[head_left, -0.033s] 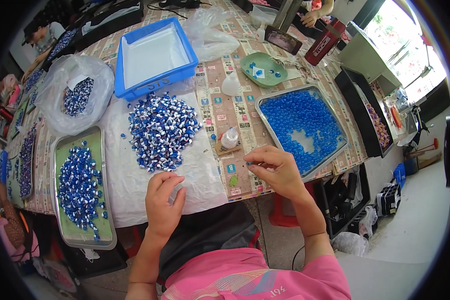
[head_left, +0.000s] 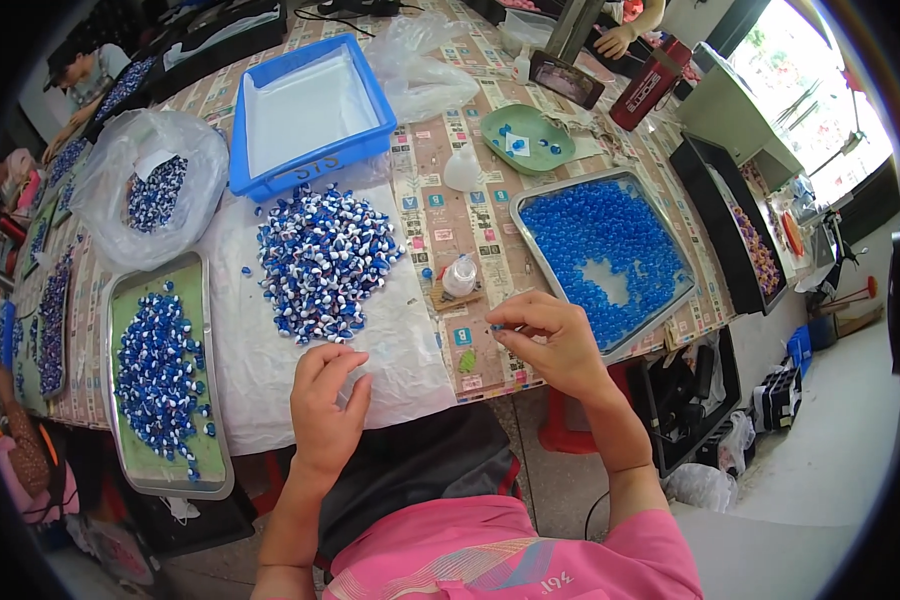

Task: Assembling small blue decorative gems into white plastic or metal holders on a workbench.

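My right hand (head_left: 558, 342) hovers over the table's near edge, thumb and fingertips pinched on a small blue bead (head_left: 496, 327). My left hand (head_left: 328, 405) is above the white sheet (head_left: 260, 400), fingers curved, thumb apart and nothing visible between them. Just beyond it lies a heap of blue-and-white beads (head_left: 325, 262). A small clear bottle (head_left: 459, 277) stands on a little wooden block (head_left: 457, 300) past my right hand's fingertips. To the right, a metal tray (head_left: 682, 300) holds clear blue beads (head_left: 605, 235). At left, blue-and-white beads (head_left: 160, 375) lie in a green-lined metal tray (head_left: 222, 440).
At the back are a blue plastic bin (head_left: 370, 150), a bag of beads (head_left: 95, 200), a white squeeze bottle (head_left: 462, 170) and a green dish (head_left: 560, 155). A phone (head_left: 567, 80) and a red flask (head_left: 650, 85) stand far right. Other people sit around the table.
My hands and the beads stay in place. At the far side, another person's hand has shifted slightly.
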A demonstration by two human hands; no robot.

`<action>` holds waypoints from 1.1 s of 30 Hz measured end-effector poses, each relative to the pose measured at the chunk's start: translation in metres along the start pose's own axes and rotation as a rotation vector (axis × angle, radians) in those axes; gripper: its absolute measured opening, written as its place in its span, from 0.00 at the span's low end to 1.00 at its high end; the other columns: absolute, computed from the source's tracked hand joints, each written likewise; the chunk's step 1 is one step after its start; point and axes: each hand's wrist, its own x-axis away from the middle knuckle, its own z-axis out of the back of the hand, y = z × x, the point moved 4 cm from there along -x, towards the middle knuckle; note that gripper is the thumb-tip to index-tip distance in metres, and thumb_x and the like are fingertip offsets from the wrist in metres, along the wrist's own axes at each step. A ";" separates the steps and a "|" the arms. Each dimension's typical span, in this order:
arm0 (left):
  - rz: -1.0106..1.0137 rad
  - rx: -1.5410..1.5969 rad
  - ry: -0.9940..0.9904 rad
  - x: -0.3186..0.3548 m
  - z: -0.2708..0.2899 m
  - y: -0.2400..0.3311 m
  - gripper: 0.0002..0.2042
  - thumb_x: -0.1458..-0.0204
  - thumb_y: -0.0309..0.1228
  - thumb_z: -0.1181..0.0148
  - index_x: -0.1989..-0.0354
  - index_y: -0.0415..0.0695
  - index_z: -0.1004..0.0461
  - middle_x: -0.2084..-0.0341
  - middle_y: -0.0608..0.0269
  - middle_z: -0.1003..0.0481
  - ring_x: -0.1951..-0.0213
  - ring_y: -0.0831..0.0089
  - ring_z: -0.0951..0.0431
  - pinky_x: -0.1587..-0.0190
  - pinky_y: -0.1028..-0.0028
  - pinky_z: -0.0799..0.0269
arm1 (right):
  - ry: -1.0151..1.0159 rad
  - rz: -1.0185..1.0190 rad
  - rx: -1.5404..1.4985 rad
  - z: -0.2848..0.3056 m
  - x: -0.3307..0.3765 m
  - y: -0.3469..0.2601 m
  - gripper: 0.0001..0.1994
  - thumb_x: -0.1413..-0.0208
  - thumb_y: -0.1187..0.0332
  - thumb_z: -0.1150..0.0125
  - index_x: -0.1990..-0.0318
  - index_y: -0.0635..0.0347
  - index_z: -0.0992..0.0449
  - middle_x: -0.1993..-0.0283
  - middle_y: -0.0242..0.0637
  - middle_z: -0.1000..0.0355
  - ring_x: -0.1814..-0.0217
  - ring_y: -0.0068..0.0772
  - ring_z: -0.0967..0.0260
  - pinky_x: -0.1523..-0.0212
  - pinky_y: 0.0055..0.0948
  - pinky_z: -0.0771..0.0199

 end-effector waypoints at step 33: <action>-0.182 -0.328 0.138 -0.042 -0.010 -0.013 0.09 0.59 0.24 0.32 0.67 0.43 0.21 0.71 0.63 0.31 0.65 0.61 0.31 0.63 0.62 0.37 | -0.002 -0.005 -0.145 -0.025 -0.002 -0.015 0.10 0.53 0.81 0.34 0.61 0.65 0.19 0.57 0.36 0.24 0.58 0.23 0.25 0.59 0.20 0.24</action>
